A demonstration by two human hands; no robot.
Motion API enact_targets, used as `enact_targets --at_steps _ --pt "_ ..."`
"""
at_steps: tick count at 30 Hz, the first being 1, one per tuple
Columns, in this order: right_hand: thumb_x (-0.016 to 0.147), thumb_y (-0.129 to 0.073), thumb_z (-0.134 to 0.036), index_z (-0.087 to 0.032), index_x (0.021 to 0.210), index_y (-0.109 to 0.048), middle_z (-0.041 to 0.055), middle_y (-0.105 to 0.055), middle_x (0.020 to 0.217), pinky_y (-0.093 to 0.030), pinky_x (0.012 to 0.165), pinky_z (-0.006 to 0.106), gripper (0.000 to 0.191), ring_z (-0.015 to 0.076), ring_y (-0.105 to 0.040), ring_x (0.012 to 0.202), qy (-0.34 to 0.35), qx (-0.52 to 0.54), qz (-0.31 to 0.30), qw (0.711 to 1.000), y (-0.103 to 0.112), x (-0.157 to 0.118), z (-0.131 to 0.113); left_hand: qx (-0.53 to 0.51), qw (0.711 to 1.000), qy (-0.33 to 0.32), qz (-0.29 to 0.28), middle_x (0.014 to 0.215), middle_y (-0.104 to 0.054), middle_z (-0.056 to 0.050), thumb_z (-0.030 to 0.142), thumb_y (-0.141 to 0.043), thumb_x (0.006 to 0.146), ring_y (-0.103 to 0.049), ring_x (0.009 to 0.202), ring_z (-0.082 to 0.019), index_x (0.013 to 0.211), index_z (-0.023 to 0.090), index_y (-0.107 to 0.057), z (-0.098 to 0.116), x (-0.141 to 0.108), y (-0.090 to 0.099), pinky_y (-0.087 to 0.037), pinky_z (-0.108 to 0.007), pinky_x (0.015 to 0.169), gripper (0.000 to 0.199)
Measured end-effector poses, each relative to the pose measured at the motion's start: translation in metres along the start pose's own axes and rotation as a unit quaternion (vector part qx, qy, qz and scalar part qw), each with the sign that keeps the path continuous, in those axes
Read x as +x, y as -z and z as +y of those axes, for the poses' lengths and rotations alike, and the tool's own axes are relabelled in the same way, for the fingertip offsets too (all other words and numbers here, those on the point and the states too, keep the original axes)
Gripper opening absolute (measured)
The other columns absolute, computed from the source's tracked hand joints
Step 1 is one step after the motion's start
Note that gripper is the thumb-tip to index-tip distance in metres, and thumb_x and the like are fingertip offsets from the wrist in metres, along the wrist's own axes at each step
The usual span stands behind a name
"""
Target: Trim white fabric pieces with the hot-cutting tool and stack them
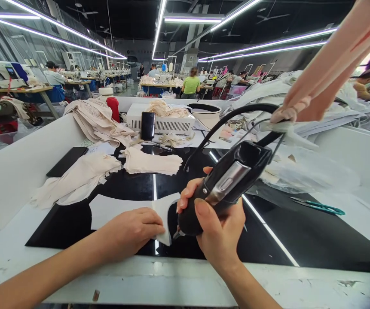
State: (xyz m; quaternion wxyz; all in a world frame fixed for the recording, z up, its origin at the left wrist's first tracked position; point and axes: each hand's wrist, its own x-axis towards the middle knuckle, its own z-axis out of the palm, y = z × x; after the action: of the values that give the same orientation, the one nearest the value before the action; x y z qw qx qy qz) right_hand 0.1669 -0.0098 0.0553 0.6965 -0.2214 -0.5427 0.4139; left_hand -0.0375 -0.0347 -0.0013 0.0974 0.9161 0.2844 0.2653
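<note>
Holding black corded tool (226, 182) beside pale fabric piece (117, 211)

Right hand (220, 223) is wrapping its fingers around the tool, tip pointing near-left by the piece's right edge. Left hand (136, 231) is lying on the piece's right end, fingers bent; can't tell if pinching. Piece is lying on the glossy black board (210, 251), near side. Teal-handled scissors (322, 206) are lying right.

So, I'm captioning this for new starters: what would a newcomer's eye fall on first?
First, the bulky black handheld tool in the right hand, its tip beside the white piece under the left hand. Next, the glossy black sheet spread across the white table. Then the pink cloth strip slanting down from the upper right.
</note>
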Motion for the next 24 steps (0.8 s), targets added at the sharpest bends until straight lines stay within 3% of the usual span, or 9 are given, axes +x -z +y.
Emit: enact_targets --at_steps 6,10,18,24 --pt "0.088 -0.093 -0.04 -0.029 0.111 -0.067 -0.0068 -0.073 0.079 -0.061 0.052 0.025 0.036 0.0123 -0.066 0.056 0.042 -0.005 0.06 0.997 0.019 0.027 -0.001 -0.048 0.997 -0.003 -0.068 0.11 -0.081 -0.004 -0.002 -0.054 0.097 -0.077 0.093 -0.019 0.118 0.02 -0.077 0.02 -0.01 0.025 -0.062 -0.027 0.083 0.038" --pt "0.085 -0.093 -0.037 -0.028 0.099 -0.065 -0.0072 -0.072 0.079 -0.061 0.051 0.024 0.033 0.0118 -0.066 0.056 0.043 -0.022 0.087 0.995 0.026 0.036 0.007 -0.012 0.998 -0.017 -0.055 0.113 -0.081 -0.005 -0.003 -0.052 0.1 -0.077 0.097 -0.02 0.122 0.018 -0.075 0.025 -0.005 0.03 -0.064 -0.029 0.087 0.038" --pt "0.085 -0.085 -0.031 -0.028 0.094 -0.059 -0.0083 -0.071 0.077 -0.059 0.05 0.024 0.028 0.0109 -0.064 0.054 0.053 -0.042 0.071 0.995 0.023 0.031 0.015 0.111 0.991 -0.075 0.027 0.102 -0.076 -0.007 0.006 -0.049 0.113 -0.072 0.089 -0.021 0.113 0.013 -0.075 0.016 0.034 0.001 -0.066 -0.034 0.084 0.026" --pt "0.083 -0.084 -0.029 -0.028 0.094 -0.059 -0.0084 -0.072 0.076 -0.058 0.049 0.024 0.027 0.011 -0.064 0.053 0.038 -0.056 0.083 0.994 0.02 0.031 0.014 0.185 0.976 -0.109 0.023 0.099 -0.073 -0.006 0.016 -0.05 0.118 -0.072 0.09 -0.02 0.118 0.013 -0.074 0.003 0.046 -0.017 -0.065 -0.037 0.093 0.024"
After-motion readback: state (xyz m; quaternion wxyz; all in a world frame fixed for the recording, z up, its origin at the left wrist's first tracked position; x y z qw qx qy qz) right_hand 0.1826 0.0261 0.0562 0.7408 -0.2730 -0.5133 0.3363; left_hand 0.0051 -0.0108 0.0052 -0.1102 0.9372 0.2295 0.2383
